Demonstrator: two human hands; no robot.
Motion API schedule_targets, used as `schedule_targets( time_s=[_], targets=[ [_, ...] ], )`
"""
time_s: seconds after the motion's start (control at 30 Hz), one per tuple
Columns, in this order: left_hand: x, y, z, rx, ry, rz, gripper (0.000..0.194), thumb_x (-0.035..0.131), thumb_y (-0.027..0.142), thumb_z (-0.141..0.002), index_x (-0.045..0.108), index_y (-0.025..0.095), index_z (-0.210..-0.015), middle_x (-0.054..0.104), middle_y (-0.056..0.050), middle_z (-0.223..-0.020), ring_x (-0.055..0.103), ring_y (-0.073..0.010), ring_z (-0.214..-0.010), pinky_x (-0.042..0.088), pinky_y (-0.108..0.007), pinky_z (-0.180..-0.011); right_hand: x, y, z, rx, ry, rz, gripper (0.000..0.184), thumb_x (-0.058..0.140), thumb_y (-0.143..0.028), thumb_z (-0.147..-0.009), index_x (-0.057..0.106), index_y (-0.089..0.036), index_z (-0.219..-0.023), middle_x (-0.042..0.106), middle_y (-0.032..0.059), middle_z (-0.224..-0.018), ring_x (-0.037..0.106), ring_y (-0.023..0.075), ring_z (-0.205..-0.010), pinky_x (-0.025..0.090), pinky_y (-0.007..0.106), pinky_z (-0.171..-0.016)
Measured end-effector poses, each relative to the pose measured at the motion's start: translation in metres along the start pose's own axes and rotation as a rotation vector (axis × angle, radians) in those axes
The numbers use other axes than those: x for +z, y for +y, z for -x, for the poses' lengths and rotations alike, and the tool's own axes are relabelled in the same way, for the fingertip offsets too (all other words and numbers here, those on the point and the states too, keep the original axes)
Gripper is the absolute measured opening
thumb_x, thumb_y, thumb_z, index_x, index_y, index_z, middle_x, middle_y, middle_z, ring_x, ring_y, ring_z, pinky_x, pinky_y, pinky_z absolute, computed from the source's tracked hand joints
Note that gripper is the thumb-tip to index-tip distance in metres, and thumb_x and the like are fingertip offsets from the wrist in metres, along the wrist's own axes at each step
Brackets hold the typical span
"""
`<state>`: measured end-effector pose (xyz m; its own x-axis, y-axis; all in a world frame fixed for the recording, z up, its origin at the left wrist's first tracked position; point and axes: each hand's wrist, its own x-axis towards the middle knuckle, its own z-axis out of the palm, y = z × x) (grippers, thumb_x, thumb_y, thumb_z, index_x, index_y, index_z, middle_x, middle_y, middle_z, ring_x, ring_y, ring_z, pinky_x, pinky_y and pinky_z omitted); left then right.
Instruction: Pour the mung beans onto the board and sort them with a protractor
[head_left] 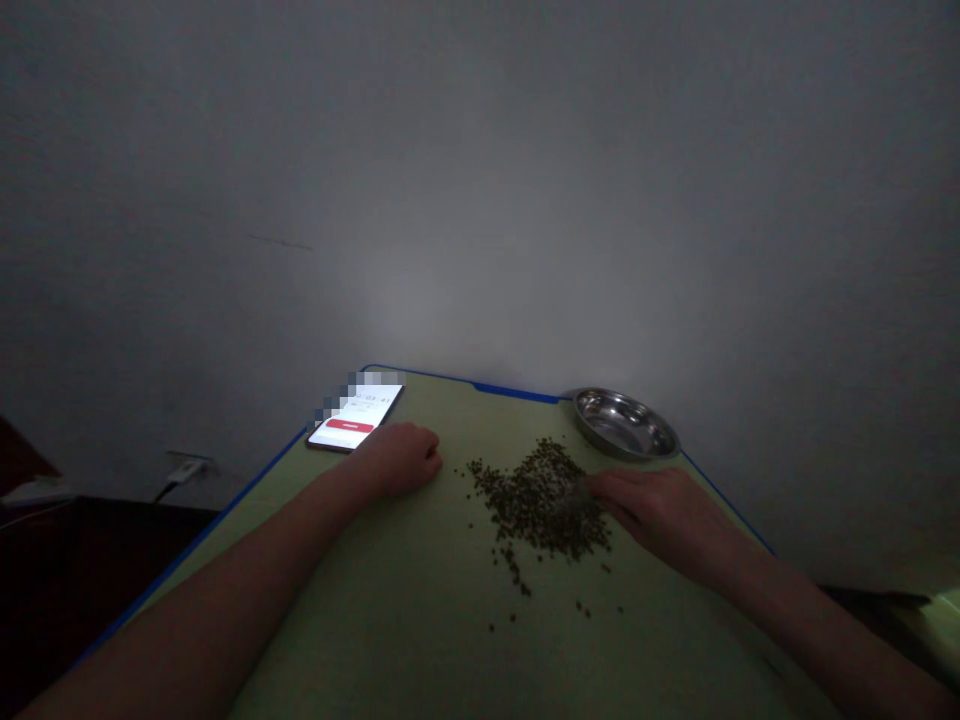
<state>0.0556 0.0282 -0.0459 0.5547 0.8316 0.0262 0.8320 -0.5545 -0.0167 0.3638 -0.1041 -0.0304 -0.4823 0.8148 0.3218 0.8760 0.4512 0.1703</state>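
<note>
A loose pile of small dark round grains, like seeds or dried beans, [525, 505] lies on the table with paler bits among them. My right hand [652, 505] reaches into the pile's right side, its fingers pinched together. At their tips is a greyish, see-through blur; what it is I cannot make out. My left hand [401, 460] rests on the table left of the pile, curled into a loose fist with nothing seen in it. Just behind that wrist lies a phone [352, 415] with a lit screen and a red button.
A shallow round steel bowl [626, 425] stands at the table's back right corner, behind my right hand. Stray grains are scattered towards me. The pale green table [390, 620] has a blue edge and meets a grey wall [480, 200]. A plugged cord [184, 472] hangs at the left.
</note>
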Motion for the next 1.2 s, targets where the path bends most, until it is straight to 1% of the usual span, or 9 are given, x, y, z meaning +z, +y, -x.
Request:
schedule_targets(
  time_s=[0.17, 0.23, 0.33, 0.47, 0.57, 0.73, 0.87, 1.07, 1.2],
  targets=[
    [0.004, -0.002, -0.001, -0.011, 0.006, -0.013, 0.034, 0.038, 0.032, -0.083, 0.068, 0.016, -0.083, 0.069, -0.013, -0.078, 0.064, -0.0243, -0.073, 0.045, -0.035, -0.065, -0.020, 0.007, -0.006, 0.162, -0.138, -0.280, 0.022, 0.049, -0.023, -0.091, 0.071, -0.021, -0.093, 0.073, 0.0052, -0.086, 0.067, 0.0195, -0.074, 0.046, 0.031, -0.066],
    [0.004, -0.002, -0.002, -0.014, 0.008, -0.009, 0.034, 0.038, 0.032, -0.083, 0.068, 0.017, -0.082, 0.069, -0.013, -0.078, 0.064, -0.0238, -0.073, 0.045, -0.034, -0.065, -0.028, 0.010, -0.015, 0.267, -0.156, -0.473, 0.022, 0.054, -0.029, -0.089, 0.072, -0.020, -0.095, 0.073, 0.0053, -0.084, 0.064, 0.0169, -0.067, 0.047, 0.028, -0.059],
    [0.003, -0.002, -0.001, -0.023, -0.003, 0.005, 0.032, 0.038, 0.031, -0.083, 0.067, 0.017, -0.081, 0.069, -0.012, -0.079, 0.063, -0.0225, -0.073, 0.045, -0.033, -0.064, -0.042, 0.015, -0.035, 0.393, -0.144, -0.769, 0.022, 0.064, -0.037, -0.081, 0.072, -0.018, -0.089, 0.066, 0.0006, -0.064, 0.051, 0.0102, -0.045, 0.036, 0.022, -0.040],
    [0.000, -0.002, 0.000, -0.023, -0.016, 0.013, 0.032, 0.038, 0.031, -0.083, 0.066, 0.018, -0.079, 0.068, -0.011, -0.077, 0.063, -0.0222, -0.071, 0.044, -0.033, -0.063, -0.066, 0.016, -0.064, 0.317, -0.004, -1.162, 0.017, 0.074, -0.031, -0.071, 0.072, -0.019, -0.084, 0.068, 0.0000, -0.066, 0.043, 0.0051, -0.037, 0.028, 0.020, -0.034],
    [-0.001, -0.002, -0.001, -0.019, -0.015, 0.006, 0.031, 0.038, 0.031, -0.083, 0.065, 0.018, -0.077, 0.068, -0.011, -0.076, 0.063, -0.0226, -0.071, 0.044, -0.033, -0.062, -0.081, 0.013, -0.078, 0.216, 0.151, -1.343, 0.012, 0.074, -0.027, -0.069, 0.070, -0.022, -0.079, 0.069, -0.0014, -0.066, 0.039, 0.0034, -0.034, 0.022, 0.019, -0.031],
    [0.001, -0.003, -0.001, -0.020, -0.012, -0.006, 0.031, 0.037, 0.031, -0.083, 0.065, 0.018, -0.078, 0.068, -0.011, -0.076, 0.063, -0.0215, -0.071, 0.043, -0.032, -0.062, -0.098, 0.011, -0.082, 0.015, 0.251, -1.478, 0.016, 0.077, -0.038, -0.068, 0.067, -0.028, -0.075, 0.063, -0.0070, -0.062, 0.037, 0.0016, -0.031, 0.022, 0.019, -0.031],
    [0.002, -0.004, -0.001, -0.008, -0.014, -0.003, 0.032, 0.037, 0.031, -0.083, 0.066, 0.019, -0.079, 0.068, -0.011, -0.077, 0.063, -0.0215, -0.071, 0.043, -0.032, -0.062, -0.098, 0.015, -0.076, -0.086, 0.325, -1.515, 0.023, 0.078, -0.045, -0.067, 0.062, -0.030, -0.075, 0.054, -0.0095, -0.057, 0.037, 0.0030, -0.033, 0.022, 0.019, -0.032],
    [0.000, -0.004, -0.002, -0.018, -0.021, -0.013, 0.033, 0.036, 0.033, -0.084, 0.065, 0.018, -0.078, 0.068, -0.011, -0.077, 0.063, -0.0215, -0.070, 0.042, -0.031, -0.061, -0.093, 0.021, -0.063, 0.004, 0.253, -1.461, 0.029, 0.075, -0.051, -0.068, 0.057, -0.029, -0.074, 0.053, -0.0100, -0.056, 0.033, 0.0028, -0.032, 0.024, 0.021, -0.035],
    [-0.002, -0.003, -0.001, -0.013, -0.039, -0.008, 0.034, 0.036, 0.032, -0.085, 0.066, 0.018, -0.079, 0.069, -0.011, -0.077, 0.063, -0.0218, -0.071, 0.042, -0.031, -0.061, -0.086, 0.021, -0.051, 0.150, 0.253, -1.395, 0.032, 0.074, -0.052, -0.066, 0.056, -0.027, -0.074, 0.056, -0.0087, -0.059, 0.029, 0.0015, -0.030, 0.022, 0.022, -0.035]
  ],
)
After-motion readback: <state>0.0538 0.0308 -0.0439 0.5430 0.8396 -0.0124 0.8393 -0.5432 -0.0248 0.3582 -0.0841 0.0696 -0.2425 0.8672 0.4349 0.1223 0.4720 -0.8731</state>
